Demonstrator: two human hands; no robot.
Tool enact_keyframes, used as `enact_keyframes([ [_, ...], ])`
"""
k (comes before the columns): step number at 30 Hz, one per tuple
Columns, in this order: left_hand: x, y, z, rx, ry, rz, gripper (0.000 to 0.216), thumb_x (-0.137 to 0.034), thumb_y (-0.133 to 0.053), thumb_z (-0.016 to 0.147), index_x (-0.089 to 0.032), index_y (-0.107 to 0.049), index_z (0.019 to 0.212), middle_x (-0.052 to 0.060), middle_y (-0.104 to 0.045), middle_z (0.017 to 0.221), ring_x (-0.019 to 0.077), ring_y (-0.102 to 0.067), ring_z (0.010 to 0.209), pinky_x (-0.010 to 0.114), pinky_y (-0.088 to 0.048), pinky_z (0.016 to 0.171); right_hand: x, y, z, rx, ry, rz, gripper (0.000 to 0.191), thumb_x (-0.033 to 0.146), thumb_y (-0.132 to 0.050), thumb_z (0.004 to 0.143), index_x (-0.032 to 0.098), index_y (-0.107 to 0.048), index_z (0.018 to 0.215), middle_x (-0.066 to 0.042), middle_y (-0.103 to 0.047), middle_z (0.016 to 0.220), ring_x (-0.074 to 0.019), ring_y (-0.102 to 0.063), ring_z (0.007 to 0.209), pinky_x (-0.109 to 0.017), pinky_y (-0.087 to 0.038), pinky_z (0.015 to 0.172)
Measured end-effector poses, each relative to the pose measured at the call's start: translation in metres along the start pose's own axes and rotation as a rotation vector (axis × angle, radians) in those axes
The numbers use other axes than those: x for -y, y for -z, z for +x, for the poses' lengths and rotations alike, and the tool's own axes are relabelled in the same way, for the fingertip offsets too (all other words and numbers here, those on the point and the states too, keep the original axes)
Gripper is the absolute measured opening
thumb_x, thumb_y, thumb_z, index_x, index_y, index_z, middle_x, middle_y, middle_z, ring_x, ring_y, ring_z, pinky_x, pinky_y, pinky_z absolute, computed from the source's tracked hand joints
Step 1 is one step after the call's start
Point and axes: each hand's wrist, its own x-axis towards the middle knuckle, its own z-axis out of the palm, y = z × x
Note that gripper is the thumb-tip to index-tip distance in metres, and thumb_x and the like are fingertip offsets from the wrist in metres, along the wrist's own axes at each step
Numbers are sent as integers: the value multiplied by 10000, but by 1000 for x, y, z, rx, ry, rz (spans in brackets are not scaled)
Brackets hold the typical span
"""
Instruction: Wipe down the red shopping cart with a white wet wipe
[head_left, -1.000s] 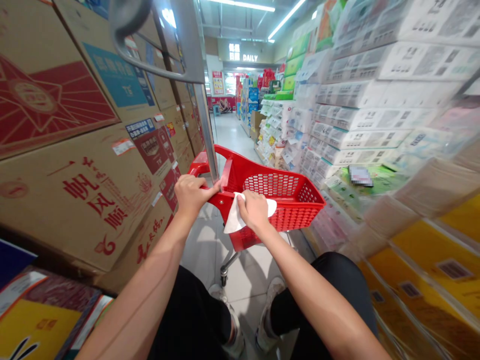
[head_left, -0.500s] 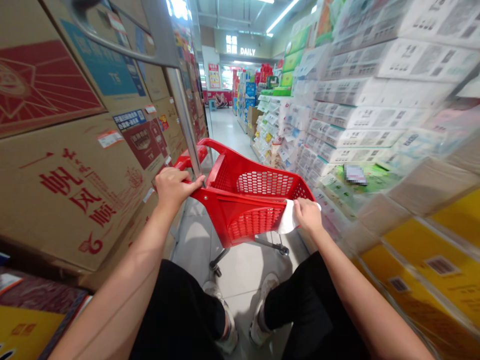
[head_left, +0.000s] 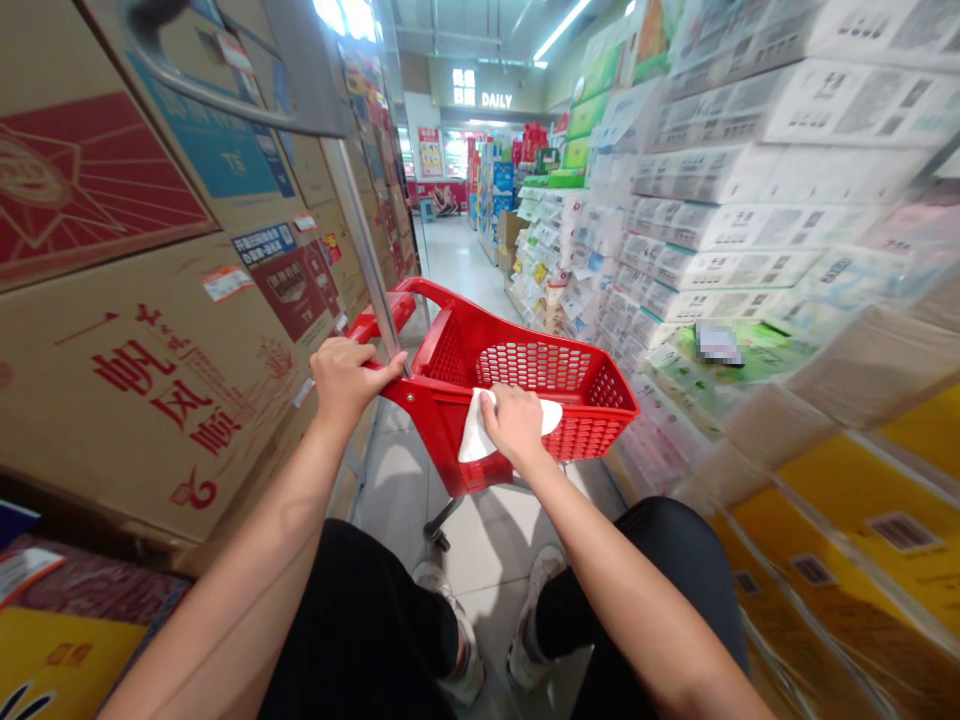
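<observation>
A red plastic shopping cart [head_left: 592, 430] with honeycomb-like holes in its sides stands sideways before me. My left hand [head_left: 349, 378] is closed around the cart's red frame near its handle end, at the foot of an upright metal pole [head_left: 365, 235]. On the near upper rim, my right hand [head_left: 517, 420] grips a white cloth [head_left: 474, 435], which drapes over the rim and hangs down the outer side. The fingertips of the right hand are partly hidden by the cloth and rim.
Stacked cardboard cartons [head_left: 150, 380] wall the left side. White packs of tissue [head_left: 750, 220] pile high on the right, above yellow packages [head_left: 862, 540]. Pale floor tiles [head_left: 450, 250] run down the aisle. One cart wheel [head_left: 436, 535] rests near my shoes.
My right hand has slid left along the rim with the white cloth, from the far end towards the middle. The left hand stays on the cart frame.
</observation>
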Motion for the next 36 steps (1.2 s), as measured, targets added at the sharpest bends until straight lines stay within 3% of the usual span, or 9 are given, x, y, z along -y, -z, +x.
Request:
enact_keyframes([
  [6, 16, 8, 0, 86, 0, -14, 446, -594, -612, 796, -231, -531, 549, 23, -574, 586, 210, -570, 713, 382, -433, 827, -58, 7, -13, 77, 63, -100, 409, 458, -338, 1047, 189, -602, 889, -58, -691, 867, -190, -571, 803, -303, -264, 753],
  [11, 23, 6, 8, 35, 11, -68, 434, -584, -665, 764, -211, -548, 577, 0, -559, 624, 187, -533, 756, 505, -315, 1084, -130, 23, -36, 72, -55, -229, 377, 394, -367, 1037, 179, -610, 846, -66, -687, 847, -192, -563, 803, -305, -256, 750],
  [14, 11, 6, 4, -99, 98, -29, 436, -591, -742, 695, -192, -601, 802, 14, -605, 805, 234, -543, 913, 556, -303, 1088, -144, 27, -43, 47, -120, -253, 368, 364, -362, 1036, 178, -610, 836, -66, -685, 846, -193, -559, 806, -307, -256, 757],
  [16, -7, 3, -10, -249, 209, 19, 567, -562, -788, 651, -183, -556, 1003, 64, -618, 1024, 290, -525, 1062, 548, -356, 1039, -139, 25, -44, 28, -157, -261, 363, 360, -365, 1034, 179, -608, 835, -65, -681, 828, -198, -558, 809, -310, -257, 765],
  [18, -33, -5, -32, -325, 250, 1, 457, -443, -723, 750, -178, -512, 1057, 126, -586, 1173, 309, -507, 1154, 538, -355, 1053, -127, 23, -45, 17, -183, -264, 349, 353, -376, 1030, 180, -608, 835, -63, -678, 813, -199, -564, 812, -314, -262, 772],
  [23, -109, -40, -82, 72, -18, -150, 206, -300, -603, 837, -220, -594, 1026, 105, -638, 1140, 288, -550, 1135, 501, -350, 1111, -84, 25, -53, 68, -161, -234, 356, 363, -364, 1044, 191, -608, 850, -56, -685, 838, -189, -586, 820, -316, -276, 768],
  [26, -137, -58, -90, 248, -40, -156, 194, -335, -533, 896, -239, -673, 990, 75, -687, 1068, 280, -548, 1070, 547, -269, 1172, -52, 30, -62, 119, -104, -183, 339, 403, -365, 1048, 202, -610, 930, -53, -695, 891, -190, -602, 835, -312, -300, 758],
  [30, -129, -65, -88, 285, 49, -43, 324, -422, -544, 888, -245, -674, 650, 65, -693, 827, 308, -509, 1008, 635, -111, 1203, -18, 31, -72, 175, 2, -118, 327, 453, -373, 1040, 208, -587, 1014, -61, -700, 955, -204, -618, 870, -308, -340, 752],
  [36, -73, -55, -81, 367, 33, -17, 274, -363, -547, 832, -252, -669, 613, 53, -666, 815, 280, -498, 957, 595, -133, 1218, -9, 28, -76, 283, 65, -88, 378, 463, -339, 1046, 191, -597, 998, -69, -712, 907, -207, -649, 829, -306, -373, 736],
])
